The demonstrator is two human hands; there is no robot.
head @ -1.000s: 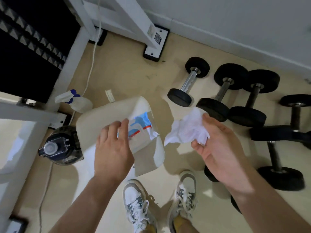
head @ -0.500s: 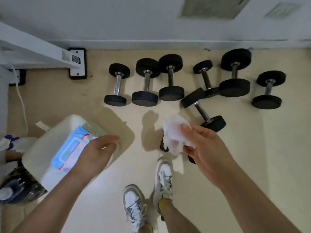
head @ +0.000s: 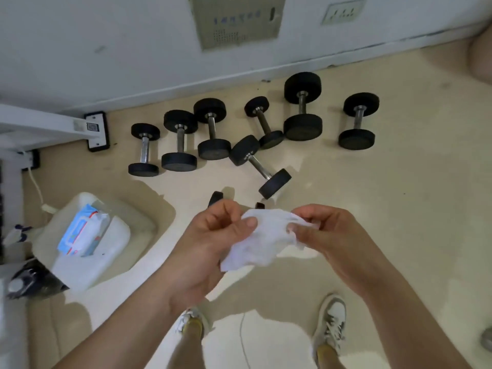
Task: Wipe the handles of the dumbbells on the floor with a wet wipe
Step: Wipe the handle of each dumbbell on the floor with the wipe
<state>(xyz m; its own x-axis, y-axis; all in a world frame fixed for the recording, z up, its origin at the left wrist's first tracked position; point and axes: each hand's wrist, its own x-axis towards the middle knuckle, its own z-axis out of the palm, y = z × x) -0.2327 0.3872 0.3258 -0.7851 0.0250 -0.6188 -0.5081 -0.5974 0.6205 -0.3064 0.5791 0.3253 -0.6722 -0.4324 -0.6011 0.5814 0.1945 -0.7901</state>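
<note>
Now that the left hand (head: 213, 235) has left the wet-wipe pack (head: 80, 230) and joined the right hand (head: 327, 230), both pinch the wet wipe (head: 263, 241) by its upper edge, spreading it above the floor (head: 372, 209), with the dumbbells (head: 211, 129) ahead not yet wiped.

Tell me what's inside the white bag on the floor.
A blue-and-white wipes pack lies in the white bag; anything beneath the pack is covered.
</note>
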